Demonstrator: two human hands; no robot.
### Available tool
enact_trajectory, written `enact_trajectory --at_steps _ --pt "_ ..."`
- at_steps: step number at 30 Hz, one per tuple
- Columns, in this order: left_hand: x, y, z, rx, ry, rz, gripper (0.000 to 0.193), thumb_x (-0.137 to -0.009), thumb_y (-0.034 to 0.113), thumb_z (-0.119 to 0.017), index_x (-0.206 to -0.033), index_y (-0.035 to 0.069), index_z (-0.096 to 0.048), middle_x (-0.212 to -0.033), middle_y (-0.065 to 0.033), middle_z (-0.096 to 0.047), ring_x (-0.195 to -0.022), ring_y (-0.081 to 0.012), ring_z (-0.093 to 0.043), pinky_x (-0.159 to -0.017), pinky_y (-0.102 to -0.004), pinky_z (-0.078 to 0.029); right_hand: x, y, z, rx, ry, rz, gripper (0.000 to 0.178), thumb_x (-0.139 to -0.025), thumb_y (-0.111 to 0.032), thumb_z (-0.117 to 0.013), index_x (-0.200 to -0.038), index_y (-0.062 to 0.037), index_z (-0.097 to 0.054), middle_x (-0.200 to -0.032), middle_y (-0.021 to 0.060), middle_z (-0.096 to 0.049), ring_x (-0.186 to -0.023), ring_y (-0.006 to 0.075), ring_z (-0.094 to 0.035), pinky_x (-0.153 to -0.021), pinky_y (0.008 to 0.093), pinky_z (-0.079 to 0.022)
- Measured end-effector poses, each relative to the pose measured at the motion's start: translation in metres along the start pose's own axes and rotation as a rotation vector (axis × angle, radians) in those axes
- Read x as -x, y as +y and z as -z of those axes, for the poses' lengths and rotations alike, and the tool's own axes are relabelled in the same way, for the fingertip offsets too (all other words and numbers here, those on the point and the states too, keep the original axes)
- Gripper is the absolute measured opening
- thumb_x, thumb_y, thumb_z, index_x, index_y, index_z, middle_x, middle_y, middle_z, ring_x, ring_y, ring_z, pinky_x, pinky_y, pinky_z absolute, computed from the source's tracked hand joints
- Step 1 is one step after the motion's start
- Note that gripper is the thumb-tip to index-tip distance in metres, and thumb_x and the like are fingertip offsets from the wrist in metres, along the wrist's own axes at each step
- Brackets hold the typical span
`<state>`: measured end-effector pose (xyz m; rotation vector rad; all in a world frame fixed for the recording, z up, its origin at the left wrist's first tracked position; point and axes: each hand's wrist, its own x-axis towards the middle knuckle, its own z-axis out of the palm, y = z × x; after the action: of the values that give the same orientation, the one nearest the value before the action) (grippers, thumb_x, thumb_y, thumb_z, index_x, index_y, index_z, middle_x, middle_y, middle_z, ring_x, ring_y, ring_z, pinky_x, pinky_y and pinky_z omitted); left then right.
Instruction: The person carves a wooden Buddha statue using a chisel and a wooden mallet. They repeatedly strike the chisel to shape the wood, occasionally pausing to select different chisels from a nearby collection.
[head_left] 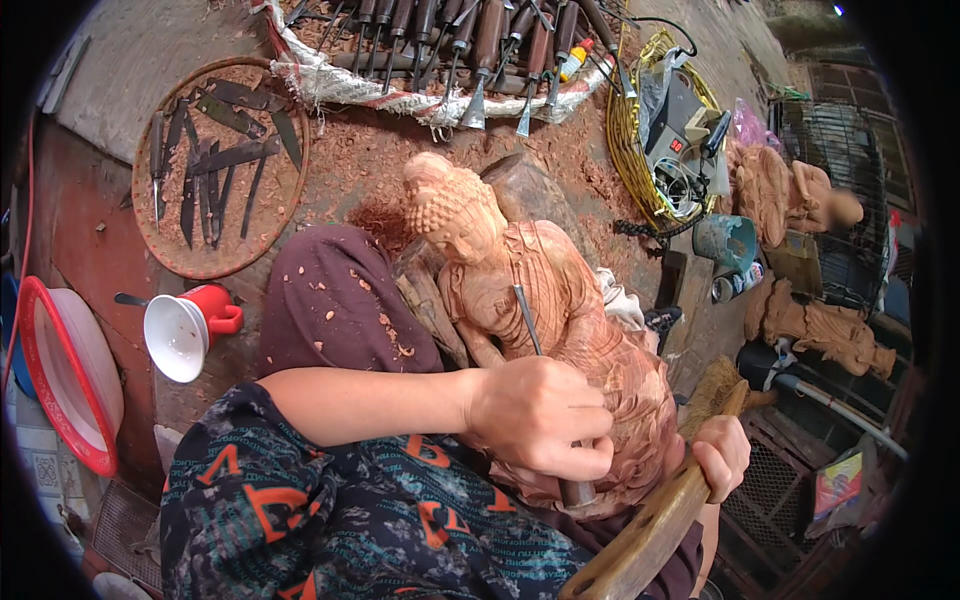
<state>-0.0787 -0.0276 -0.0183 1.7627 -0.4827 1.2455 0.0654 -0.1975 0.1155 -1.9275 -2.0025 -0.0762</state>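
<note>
We grip a chisel (527,318) in our closed left hand (545,415), its tip at the chest of the wooden statue (560,290), which lies before us, head pointing away. Our right hand (722,458) is wrapped around a long piece of wood (645,528). Left of our knee sit a red mug (208,298) and a round tray (205,274) of knives (188,205).

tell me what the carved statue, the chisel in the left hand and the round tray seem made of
Statue: likely wood, unpainted and matte, judging by its reddish tan colour and streaky grain.
Chisel: dark grey shaft, dull sheen, so probably steel; the handle is mostly hidden.
Tray: perhaps bamboo, bare-looking, from its thin brownish rim; any weave is too fine to make out.
</note>
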Motion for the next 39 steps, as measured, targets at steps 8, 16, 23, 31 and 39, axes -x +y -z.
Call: enact_trajectory --at_steps 8,16,23,31,39 --pt "-0.002 0.0 0.001 0.048 0.046 -0.035 0.027 -0.079 0.028 -0.069 -0.069 0.008 -0.054 -0.06 0.0032 -0.033 -0.049 -0.0115 -0.042 -0.04 -0.0247 -0.03 -0.001 0.0 0.005 0.025 -0.047 0.123 0.029 -0.081 -0.001 -0.068 -0.1 -0.0055 -0.047 -0.063 0.0066 -0.044 -0.049 0.0201 -0.043 -0.045 0.0341 -0.034" --pt "-0.005 -0.003 0.005 0.069 0.026 0.001 0.025 -0.079 0.027 -0.066 -0.069 0.009 -0.053 -0.061 0.003 -0.034 -0.049 -0.0118 -0.042 -0.04 -0.025 -0.031 -0.009 -0.006 0.012 0.172 -0.244 -0.03 0.03 -0.075 0.005 -0.07 -0.092 -0.0063 -0.048 -0.066 0.0042 -0.049 -0.049 0.0202 -0.046 -0.043 0.0329 -0.038" --pt "0.002 -0.005 0.002 0.061 0.014 -0.034 0.025 -0.078 0.029 -0.066 -0.068 0.01 -0.052 -0.061 0.0028 -0.035 -0.05 -0.0124 -0.043 -0.041 -0.0254 -0.034 -0.002 0.006 0.007 0.069 -0.116 0.058 0.024 -0.078 -0.002 -0.072 -0.086 -0.0038 -0.049 -0.06 0.0064 -0.046 -0.049 0.0212 -0.046 -0.045 0.0332 -0.037" --pt "0.007 -0.014 0.004 0.09 -0.033 -0.033 0.028 -0.081 0.03 -0.065 -0.067 0.01 -0.051 -0.06 0.0023 -0.036 -0.049 -0.013 -0.045 -0.041 -0.0266 -0.035 0.005 0.005 0.011 0.142 -0.136 0.028 0.032 -0.067 0.006 -0.07 -0.092 -0.0057 -0.055 -0.066 0.0056 -0.051 -0.052 0.0218 -0.049 -0.046 0.0323 -0.039" --pt "0.001 0.002 0.005 0.0 -0.069 -0.035 0.019 -0.073 0.027 -0.058 -0.072 0.01 -0.049 -0.062 0.001 -0.039 -0.053 -0.0146 -0.048 -0.044 -0.0282 -0.039 0.004 0.005 0.007 0.083 -0.048 -0.003 0.031 -0.072 0.007 -0.068 -0.096 -0.0068 -0.053 -0.066 0.0058 -0.05 -0.052 0.0218 -0.049 -0.046 0.0327 -0.04"
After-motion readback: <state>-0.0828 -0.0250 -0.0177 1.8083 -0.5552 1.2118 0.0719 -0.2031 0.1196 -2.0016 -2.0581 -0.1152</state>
